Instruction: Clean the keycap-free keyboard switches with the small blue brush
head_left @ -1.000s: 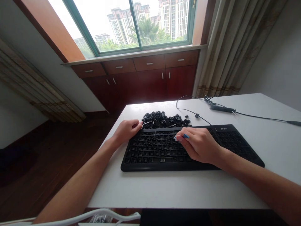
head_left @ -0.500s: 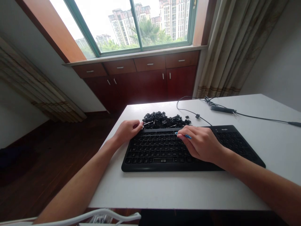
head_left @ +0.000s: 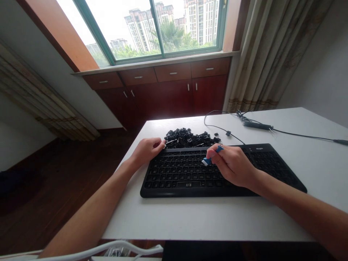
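A black keyboard (head_left: 187, 174) lies on the white table (head_left: 206, 217), its keycaps taken off. A heap of loose black keycaps (head_left: 190, 137) sits just behind it. My left hand (head_left: 146, 150) rests curled at the keyboard's far left corner, fingertips pressed on its edge beside the heap. My right hand (head_left: 231, 165) is over the middle of the keyboard, fingers closed round a small blue tool (head_left: 210, 157) whose pale tip points down at the key rows.
A black cable (head_left: 223, 128) runs from the keyboard to the far right, past a dark slim plug or adapter (head_left: 257, 125). Dark wooden cabinets stand under the window beyond the table. A white chair frame (head_left: 114, 248) shows at the near edge.
My right hand has turned the blue tool from lying flat to standing steeper, its tip down on the keys. The left hand stays put.
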The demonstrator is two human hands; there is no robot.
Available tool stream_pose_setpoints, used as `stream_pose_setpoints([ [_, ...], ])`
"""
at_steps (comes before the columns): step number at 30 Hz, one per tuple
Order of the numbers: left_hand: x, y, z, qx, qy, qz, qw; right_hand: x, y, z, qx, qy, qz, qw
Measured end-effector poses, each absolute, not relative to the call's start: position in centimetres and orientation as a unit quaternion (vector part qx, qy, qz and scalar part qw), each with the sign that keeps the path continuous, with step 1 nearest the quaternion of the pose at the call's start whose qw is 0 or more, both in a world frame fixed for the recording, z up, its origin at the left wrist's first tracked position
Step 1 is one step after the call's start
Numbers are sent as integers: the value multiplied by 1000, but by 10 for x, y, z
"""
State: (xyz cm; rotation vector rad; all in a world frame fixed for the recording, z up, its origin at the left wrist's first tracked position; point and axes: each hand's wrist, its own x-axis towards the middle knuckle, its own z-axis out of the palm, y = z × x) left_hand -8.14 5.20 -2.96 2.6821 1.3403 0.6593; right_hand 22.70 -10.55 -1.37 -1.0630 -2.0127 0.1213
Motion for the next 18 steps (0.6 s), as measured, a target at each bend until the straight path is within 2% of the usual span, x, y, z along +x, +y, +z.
stream_pose_setpoints([
  [4, -81, 52, -29, 872, 438, 215, 37, 227, -105, -15, -416, -827, -27, 378],
  [9, -81, 51, -29, 873, 437, 214, 36, 227, -105, -15, -412, -826, -100, 370],
  [18, -82, 52, -30, 875, 433, 216, 32, 227, -106, -14, -396, -835, -29, 381],
])
